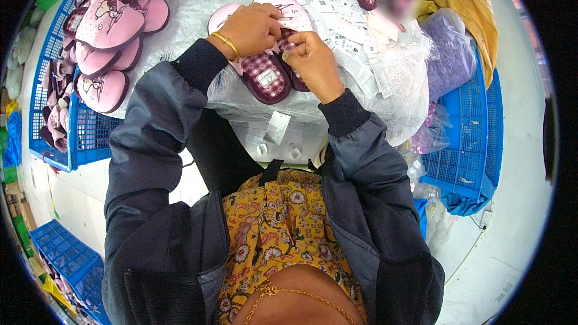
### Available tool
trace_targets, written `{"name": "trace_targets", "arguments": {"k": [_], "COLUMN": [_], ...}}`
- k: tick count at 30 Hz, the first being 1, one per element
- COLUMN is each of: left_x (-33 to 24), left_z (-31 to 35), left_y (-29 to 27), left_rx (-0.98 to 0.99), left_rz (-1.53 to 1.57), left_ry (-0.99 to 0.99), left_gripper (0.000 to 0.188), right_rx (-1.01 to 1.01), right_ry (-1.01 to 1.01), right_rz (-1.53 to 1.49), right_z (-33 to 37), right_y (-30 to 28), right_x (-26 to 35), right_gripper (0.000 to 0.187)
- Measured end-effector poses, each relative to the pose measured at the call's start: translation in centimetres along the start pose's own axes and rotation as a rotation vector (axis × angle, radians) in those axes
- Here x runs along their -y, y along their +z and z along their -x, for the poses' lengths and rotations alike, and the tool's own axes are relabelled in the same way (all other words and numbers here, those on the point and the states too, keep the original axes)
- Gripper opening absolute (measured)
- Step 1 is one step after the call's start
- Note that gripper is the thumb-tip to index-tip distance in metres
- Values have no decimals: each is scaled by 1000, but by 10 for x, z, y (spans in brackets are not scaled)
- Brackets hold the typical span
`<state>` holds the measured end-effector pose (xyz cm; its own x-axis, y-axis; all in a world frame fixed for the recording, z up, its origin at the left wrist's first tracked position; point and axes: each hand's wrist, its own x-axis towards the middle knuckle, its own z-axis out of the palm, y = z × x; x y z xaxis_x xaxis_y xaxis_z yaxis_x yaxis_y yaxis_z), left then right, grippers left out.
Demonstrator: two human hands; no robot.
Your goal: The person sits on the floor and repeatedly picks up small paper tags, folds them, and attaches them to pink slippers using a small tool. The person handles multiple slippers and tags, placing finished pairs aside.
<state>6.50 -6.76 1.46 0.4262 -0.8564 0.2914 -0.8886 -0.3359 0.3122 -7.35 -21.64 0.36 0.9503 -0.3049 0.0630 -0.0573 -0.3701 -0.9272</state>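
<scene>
Currently, left hand point(256, 30), right hand point(312, 63) curled on pink, plaid-lined slippers point(257, 64); grasp unclear.
White printed insole label point(270, 78), white paper tags point(346, 30) nearby.

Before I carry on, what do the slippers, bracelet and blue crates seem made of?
Slippers: likely matte fabric, given the padded look and plaid insoles.
Bracelet: shiny metal, from its yellow gleam; gold or plated, unclear.
Crates: probably smooth plastic, from their uniform lattice.

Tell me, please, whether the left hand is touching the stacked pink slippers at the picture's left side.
Apart: the head view shows a strip of the plastic sheet between the left hand and the stacked pink slippers.
</scene>
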Motion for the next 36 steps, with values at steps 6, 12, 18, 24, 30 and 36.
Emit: {"name": "trace_targets", "arguments": {"k": [6,12,18,24,30,36], "left_x": [1,1,0,-13,-23,-12], "left_z": [3,4,0,-3,-8,3], "left_y": [2,7,6,-4,1,-22], "left_rx": [-8,-37,-31,25,-74,-330], "left_rz": [53,38,-27,-86,-114,265], "left_ry": [-15,8,46,-17,-103,106], "left_gripper": [18,18,17,18,16,8], "right_rx": [-14,-28,-55,-41,-27,-44], "right_ry": [-26,7,4,24,28,-73], "right_rz": [113,155,171,125,11,-419], "right_z": [-3,-6,-8,-10,-9,-2], "right_y": [3,6,9,9,8,13], "right_x": [3,9,10,7,1,6], "right_gripper": [25,25,27,28,27,19]}}
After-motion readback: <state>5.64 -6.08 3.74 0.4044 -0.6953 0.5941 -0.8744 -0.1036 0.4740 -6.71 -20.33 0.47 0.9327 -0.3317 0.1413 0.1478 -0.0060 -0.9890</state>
